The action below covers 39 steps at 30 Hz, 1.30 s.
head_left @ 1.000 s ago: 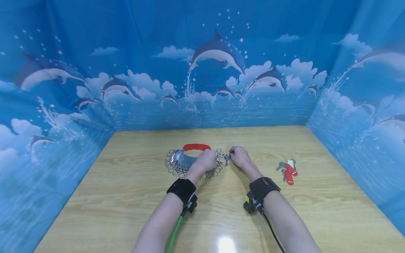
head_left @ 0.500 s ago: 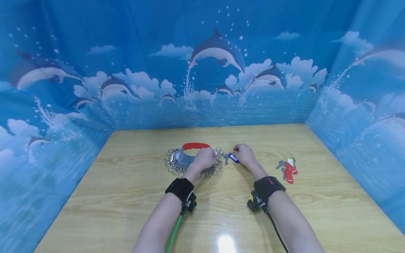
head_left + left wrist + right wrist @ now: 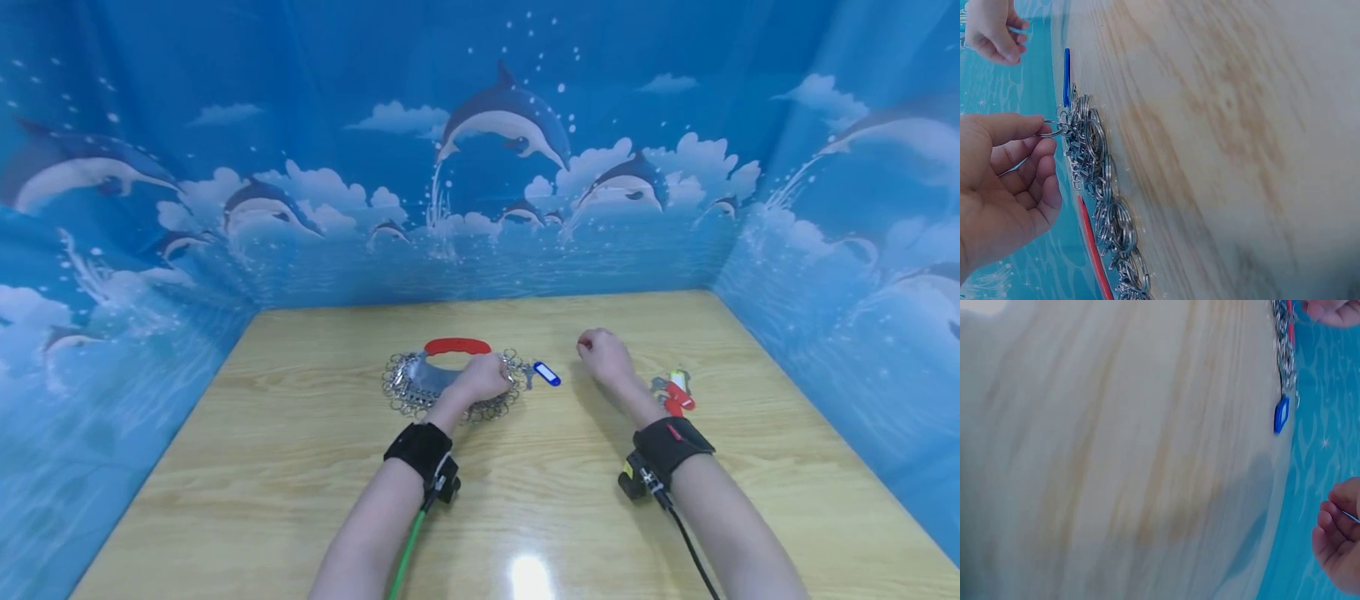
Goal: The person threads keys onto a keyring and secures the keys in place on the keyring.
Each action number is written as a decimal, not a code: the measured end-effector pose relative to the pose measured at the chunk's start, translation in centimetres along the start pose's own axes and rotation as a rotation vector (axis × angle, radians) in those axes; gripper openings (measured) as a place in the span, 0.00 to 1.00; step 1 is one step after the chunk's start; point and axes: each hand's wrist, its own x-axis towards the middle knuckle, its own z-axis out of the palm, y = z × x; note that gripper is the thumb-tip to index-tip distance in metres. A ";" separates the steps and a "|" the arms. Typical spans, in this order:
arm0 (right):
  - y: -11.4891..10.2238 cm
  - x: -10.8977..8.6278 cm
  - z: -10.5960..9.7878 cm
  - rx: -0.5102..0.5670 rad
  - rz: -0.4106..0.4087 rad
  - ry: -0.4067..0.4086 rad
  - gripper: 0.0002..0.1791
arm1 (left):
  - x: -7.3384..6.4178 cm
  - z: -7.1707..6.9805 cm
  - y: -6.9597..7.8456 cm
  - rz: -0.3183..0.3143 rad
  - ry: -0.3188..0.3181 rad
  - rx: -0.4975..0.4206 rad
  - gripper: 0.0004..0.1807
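My left hand (image 3: 482, 377) pinches a metal split ring (image 3: 1050, 130) between thumb and forefinger; its other fingers are curled loosely. The ring joins a dense border of key rings (image 3: 401, 392) around a grey metal plate, which has a red handle (image 3: 458, 345) at its far side. A blue key tag (image 3: 547, 373) lies on the table at the right of the rings, close to a small key (image 3: 528, 379). My right hand (image 3: 609, 357) hovers above the table to the right of that tag, its fingers loosely bent and nothing visible in them.
Partly behind my right forearm lie several keys with red tags (image 3: 681, 396) and a yellow tag (image 3: 678, 379). The wooden table (image 3: 337, 467) ends at a blue dolphin-print curtain (image 3: 300, 275) at the back and both sides. Cables run from both wrist cameras.
My right hand has let go of the blue key tag and moved right, away from it. The tag now lies in full view. My left hand stays at the rings.
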 end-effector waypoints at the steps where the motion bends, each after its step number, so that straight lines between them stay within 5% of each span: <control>1: 0.4 -0.2 -0.2 -0.003 0.005 0.002 0.12 | 0.0 0.0 0.0 0.001 -0.003 -0.002 0.24; 14: 8.3 -3.2 -4.1 -0.065 0.106 0.076 0.15 | -0.2 -0.1 -0.3 -0.035 -0.004 -0.031 0.26; 19: 10.1 -4.1 -5.0 -0.131 0.165 0.095 0.17 | -0.4 -0.1 -0.5 -0.121 0.002 -0.043 0.26; 28: 11.6 -4.6 -5.4 -0.138 0.245 0.034 0.27 | -0.1 0.0 -0.3 -0.117 0.001 -0.054 0.25; 39: 11.5 -4.6 -5.5 -0.172 0.256 -0.001 0.20 | 0.1 -0.1 0.3 -0.109 -0.009 -0.049 0.25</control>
